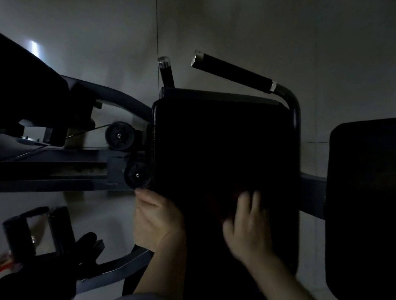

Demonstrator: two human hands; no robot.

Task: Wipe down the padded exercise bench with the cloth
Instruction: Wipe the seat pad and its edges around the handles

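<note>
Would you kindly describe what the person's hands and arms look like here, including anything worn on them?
Both the left hand and the right hand are bare: no gloves, and no rings or watch that the dim light lets me see. Both forearms are uncovered to the frame's edge, so no sleeve shows. The right hand is motion-blurred.

A: Very dim. The black bench pad [222,143] is nearly featureless, its surface lost in shadow.

B: Any light at all?

A: A small bright patch of glare [34,48] far up and left of the pad, and faint sheen on the pale floor [106,212] left of it.

B: Sharpness?

A: The right hand [247,224] on the pad is motion-blurred; straight lines bow toward the edges.
</note>
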